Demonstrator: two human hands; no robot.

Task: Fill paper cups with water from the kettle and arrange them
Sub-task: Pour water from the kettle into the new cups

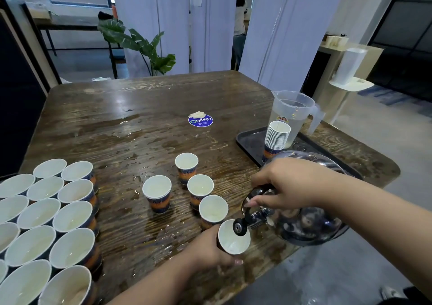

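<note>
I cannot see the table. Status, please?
Left hand holds cup. Right hand tips kettle, spout over cup. Table wet.

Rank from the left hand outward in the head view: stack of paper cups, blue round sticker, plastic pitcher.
From the left hand, which holds the cup being filled:
1. Stack of paper cups, on the tray's near part.
2. Blue round sticker, table centre.
3. Plastic pitcher, tray's far side.

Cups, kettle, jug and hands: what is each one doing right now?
Held cup: tilted, little water inside.
Kettle: tipped, spout over the held cup.
Left hand: grips the held cup.
Right hand: holds the kettle handle.
Cup stack: nested, upright on tray.
Jug: upright, partly full.
Table: wet.
</note>
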